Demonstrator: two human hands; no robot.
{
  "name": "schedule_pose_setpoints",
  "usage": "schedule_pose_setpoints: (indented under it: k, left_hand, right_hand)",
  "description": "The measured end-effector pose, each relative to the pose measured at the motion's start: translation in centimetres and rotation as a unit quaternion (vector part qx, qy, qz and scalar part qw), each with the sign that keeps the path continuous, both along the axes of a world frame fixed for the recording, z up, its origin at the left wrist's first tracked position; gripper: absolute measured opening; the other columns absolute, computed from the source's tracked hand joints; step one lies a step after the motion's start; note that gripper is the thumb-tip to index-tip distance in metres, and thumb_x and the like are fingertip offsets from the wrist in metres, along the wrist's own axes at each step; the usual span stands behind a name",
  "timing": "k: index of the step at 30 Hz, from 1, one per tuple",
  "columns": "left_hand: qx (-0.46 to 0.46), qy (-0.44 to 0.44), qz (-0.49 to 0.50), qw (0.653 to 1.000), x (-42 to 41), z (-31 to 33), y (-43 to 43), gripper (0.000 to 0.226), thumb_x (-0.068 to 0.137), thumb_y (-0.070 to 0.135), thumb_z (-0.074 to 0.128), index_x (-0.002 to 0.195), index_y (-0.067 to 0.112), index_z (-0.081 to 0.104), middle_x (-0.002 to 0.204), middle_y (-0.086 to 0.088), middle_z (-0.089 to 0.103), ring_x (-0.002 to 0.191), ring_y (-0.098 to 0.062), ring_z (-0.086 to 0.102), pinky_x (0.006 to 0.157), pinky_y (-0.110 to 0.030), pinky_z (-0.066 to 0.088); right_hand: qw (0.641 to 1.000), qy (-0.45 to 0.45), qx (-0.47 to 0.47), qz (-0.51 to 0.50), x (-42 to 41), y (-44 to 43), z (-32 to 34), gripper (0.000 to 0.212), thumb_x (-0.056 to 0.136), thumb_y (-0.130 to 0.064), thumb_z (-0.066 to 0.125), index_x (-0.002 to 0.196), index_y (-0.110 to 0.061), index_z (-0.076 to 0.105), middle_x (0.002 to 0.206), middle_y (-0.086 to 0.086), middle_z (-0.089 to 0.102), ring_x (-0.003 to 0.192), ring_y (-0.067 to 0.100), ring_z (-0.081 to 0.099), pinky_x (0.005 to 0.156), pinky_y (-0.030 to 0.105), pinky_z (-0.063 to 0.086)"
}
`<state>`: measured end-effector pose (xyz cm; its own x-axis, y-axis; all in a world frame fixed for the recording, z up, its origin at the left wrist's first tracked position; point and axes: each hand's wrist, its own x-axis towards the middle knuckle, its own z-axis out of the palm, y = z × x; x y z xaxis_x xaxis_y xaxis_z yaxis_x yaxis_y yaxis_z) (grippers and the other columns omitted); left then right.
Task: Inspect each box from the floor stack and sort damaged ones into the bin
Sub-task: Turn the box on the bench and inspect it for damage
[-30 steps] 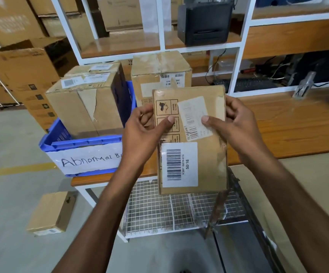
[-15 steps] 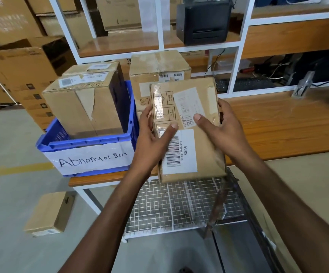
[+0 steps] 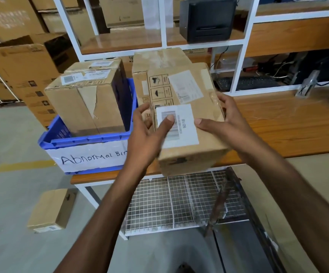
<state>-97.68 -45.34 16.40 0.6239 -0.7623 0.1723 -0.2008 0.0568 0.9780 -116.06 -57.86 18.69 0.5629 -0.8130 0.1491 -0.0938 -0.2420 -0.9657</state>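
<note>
Gripping box (image 3: 187, 119), left hand (image 3: 147, 138), right hand (image 3: 226, 123) opposed.

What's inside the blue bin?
Two cardboard boxes stand in the blue bin: a front box with peeling tape and another box behind it. They cover the bin's floor, so anything beneath is hidden.

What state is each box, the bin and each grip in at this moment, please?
held box, off the table, tilted, labelled face up, between both grips.
left grip, holds the box's left edge, thumb on the barcode label.
right grip, holds the right edge, thumb on top.
blue bin, on the table, holding boxes.
front box in bin, upright, front surface torn.
floor box, lying flat, untouched.
</note>
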Motion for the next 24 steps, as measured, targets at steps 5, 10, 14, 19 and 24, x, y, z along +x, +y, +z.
schedule_pose_setpoints:
  k: [5,10,14,19,24]
  left_hand:
    - [0.065,0.002,-0.094,0.993,0.7,0.1,0.7,0.089,0.077,0.047,0.090,0.149,0.034,0.041,0.138,0.012,0.065,0.124,-0.010,0.065,0.107,-0.042,0.055]
    - [0.060,-0.003,-0.089,0.994,0.4,-0.6,0.5,0.068,0.090,0.028,0.082,0.145,0.041,0.045,0.129,0.023,0.065,0.120,-0.001,0.064,0.108,-0.039,0.053]
    - [0.057,-0.041,-0.133,0.989,0.1,0.3,0.3,0.070,0.090,0.032,0.083,0.146,0.044,0.043,0.129,0.026,0.066,0.117,0.006,0.064,0.103,-0.029,0.056]
    - [0.080,-0.099,-0.190,0.973,1.2,-0.7,0.7,0.113,0.078,0.051,0.090,0.166,0.036,0.022,0.151,0.031,0.049,0.137,0.010,0.048,0.115,-0.025,0.045]
    - [0.063,-0.113,-0.157,0.979,1.6,-0.8,0.2,0.101,0.073,0.062,0.089,0.158,0.037,0.042,0.152,0.022,0.052,0.138,0.002,0.051,0.115,-0.036,0.048]
  right_hand:
    - [0.998,0.010,0.054,-0.006,-0.3,0.4,-0.8,0.081,0.087,-0.021,0.085,0.150,-0.032,0.035,0.119,-0.017,0.060,0.108,0.005,0.063,0.081,0.027,0.054]
    - [0.998,0.021,0.048,-0.028,0.7,0.5,-2.1,0.083,0.087,-0.022,0.085,0.150,-0.032,0.033,0.112,-0.021,0.058,0.101,0.001,0.062,0.073,0.020,0.053]
    - [0.999,0.029,0.041,0.014,0.5,-0.1,-1.6,0.091,0.085,-0.023,0.086,0.155,-0.032,0.029,0.121,-0.021,0.057,0.106,-0.001,0.061,0.077,0.018,0.051]
    - [0.994,0.032,0.022,0.098,-0.9,-0.2,-1.5,0.096,0.069,-0.028,0.091,0.142,-0.052,0.033,0.133,-0.026,0.060,0.113,-0.011,0.062,0.085,0.014,0.055]
    - [0.996,0.006,0.007,0.088,-0.6,-0.4,-1.5,0.089,0.073,-0.027,0.088,0.142,-0.050,0.038,0.118,-0.040,0.064,0.112,-0.013,0.062,0.084,0.013,0.055]
